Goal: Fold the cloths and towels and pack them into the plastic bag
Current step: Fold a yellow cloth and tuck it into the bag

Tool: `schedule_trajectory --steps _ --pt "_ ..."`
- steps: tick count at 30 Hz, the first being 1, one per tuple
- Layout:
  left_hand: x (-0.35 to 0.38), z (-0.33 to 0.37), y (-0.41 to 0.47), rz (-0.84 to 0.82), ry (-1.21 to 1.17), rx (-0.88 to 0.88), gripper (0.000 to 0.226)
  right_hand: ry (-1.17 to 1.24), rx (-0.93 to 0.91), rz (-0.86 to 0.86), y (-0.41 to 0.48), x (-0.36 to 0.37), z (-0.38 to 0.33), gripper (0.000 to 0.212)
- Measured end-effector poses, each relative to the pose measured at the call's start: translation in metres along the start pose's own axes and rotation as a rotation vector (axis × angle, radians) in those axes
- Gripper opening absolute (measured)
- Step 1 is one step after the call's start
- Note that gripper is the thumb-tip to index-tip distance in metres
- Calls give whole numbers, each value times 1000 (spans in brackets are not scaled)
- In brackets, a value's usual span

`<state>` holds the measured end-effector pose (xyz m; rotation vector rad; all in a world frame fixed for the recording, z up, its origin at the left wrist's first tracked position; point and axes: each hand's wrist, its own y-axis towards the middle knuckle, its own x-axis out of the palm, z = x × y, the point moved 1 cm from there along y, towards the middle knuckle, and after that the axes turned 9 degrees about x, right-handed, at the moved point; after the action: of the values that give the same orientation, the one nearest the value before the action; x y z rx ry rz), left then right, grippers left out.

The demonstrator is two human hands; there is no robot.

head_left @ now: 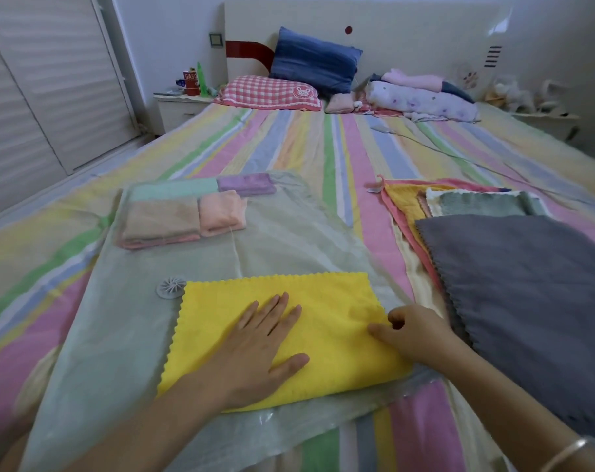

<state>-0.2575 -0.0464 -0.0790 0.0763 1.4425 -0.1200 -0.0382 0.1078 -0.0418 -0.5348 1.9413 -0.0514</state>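
My left hand (255,349) presses flat, fingers spread, on the yellow cloth (323,301); my right hand (412,332) pinches its right edge. The cloth lies on the plastic bag (119,335), folded towels (187,209) inside beyond it.

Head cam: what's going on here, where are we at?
A person is folding a yellow cloth on top of a clear plastic bag spread on a striped bed. The left hand lies flat on the cloth; the right hand pinches its right edge. Several folded towels already sit inside the bag's far end. An unfolded pile, a grey cloth on top, waits to the right.
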Motion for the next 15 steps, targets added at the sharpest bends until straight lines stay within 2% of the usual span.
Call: schedule_trajectory --steps 2,3,8,11,13,15 --pt "1 1 -1 0 8 -14 92 -47 30 57 -4 1 -3 31" --pt "1 2 -2 -4 16 -26 93 -43 63 56 -7 1 -5 31" --pt "0 8 -1 -24 40 -58 99 26 170 -45 -9 3 -9 71" --pt "1 8 -3 4 65 -57 100 412 204 -157 -13 -1 -20 70" --pt "6 8 -3 98 123 -37 93 630 181 -223 -18 -8 -35 62" --pt "7 11 -4 229 180 23 77 729 116 -253 -25 -13 -59 55"
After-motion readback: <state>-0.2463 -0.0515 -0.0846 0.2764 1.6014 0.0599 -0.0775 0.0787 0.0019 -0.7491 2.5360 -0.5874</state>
